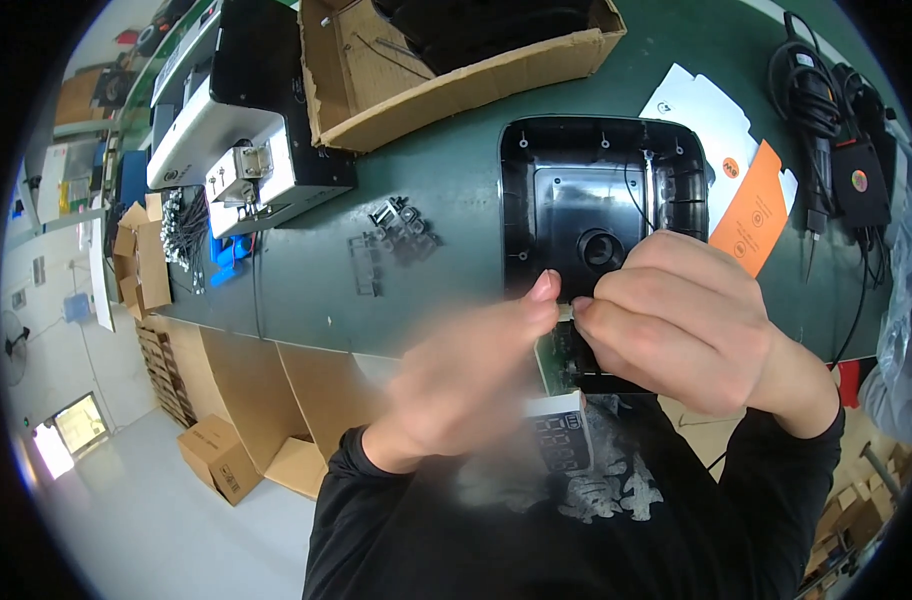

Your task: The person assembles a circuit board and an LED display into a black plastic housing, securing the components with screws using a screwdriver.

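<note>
Black case (556, 222): at the worktop's (446, 285) near edge, right of middle; likely light, stiff, slick; best held by its side walls.
Right hand (681, 325): fingers curled, thumb beside the plug; grip hidden.
Left hand (461, 370): blurred, thumb raised; cannot tell its hold.
Green board (552, 362): between the hands; probably fragile, best held by its edges.
White plug (565, 313): between the thumbs.
</note>
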`<state>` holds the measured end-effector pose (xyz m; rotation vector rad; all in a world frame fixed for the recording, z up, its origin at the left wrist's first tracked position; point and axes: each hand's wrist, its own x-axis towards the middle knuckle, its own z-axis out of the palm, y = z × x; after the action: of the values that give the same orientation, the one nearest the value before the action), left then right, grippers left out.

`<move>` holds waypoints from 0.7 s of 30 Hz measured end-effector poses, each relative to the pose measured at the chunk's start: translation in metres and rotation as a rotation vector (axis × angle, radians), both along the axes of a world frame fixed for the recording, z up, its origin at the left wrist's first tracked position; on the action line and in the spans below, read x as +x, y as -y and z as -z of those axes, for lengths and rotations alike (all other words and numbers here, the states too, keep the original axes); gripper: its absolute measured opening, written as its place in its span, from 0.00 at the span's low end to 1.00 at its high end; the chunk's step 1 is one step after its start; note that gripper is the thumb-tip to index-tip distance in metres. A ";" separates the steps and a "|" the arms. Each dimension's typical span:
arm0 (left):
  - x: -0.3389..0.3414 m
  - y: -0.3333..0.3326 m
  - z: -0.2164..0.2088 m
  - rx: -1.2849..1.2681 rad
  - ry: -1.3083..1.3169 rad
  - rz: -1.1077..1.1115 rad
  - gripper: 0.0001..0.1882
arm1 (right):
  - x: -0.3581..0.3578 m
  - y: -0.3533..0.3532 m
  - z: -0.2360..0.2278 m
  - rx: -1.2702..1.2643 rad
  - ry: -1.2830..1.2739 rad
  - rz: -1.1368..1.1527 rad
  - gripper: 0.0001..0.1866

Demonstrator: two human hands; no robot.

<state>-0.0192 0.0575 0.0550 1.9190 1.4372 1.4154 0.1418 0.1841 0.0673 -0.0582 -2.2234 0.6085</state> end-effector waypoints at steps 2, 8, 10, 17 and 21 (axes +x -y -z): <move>0.000 0.003 -0.003 -0.001 0.006 0.009 0.29 | 0.001 0.001 -0.006 0.007 0.005 -0.015 0.13; -0.005 -0.009 -0.018 -0.137 -0.055 0.124 0.37 | 0.001 -0.003 -0.015 0.037 0.075 -0.016 0.14; -0.005 -0.007 -0.009 -0.082 -0.034 0.060 0.36 | -0.002 -0.002 -0.016 0.035 0.168 0.025 0.15; -0.011 0.005 0.000 0.024 0.083 -0.018 0.37 | -0.004 -0.006 -0.048 0.133 0.274 0.054 0.15; -0.005 0.006 0.017 -0.018 0.446 0.081 0.43 | -0.017 -0.021 -0.065 0.053 0.355 0.106 0.10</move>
<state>-0.0247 0.0513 0.0376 1.5012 1.1430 1.6515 0.1248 0.2055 0.1326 -0.2738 -2.5582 0.5110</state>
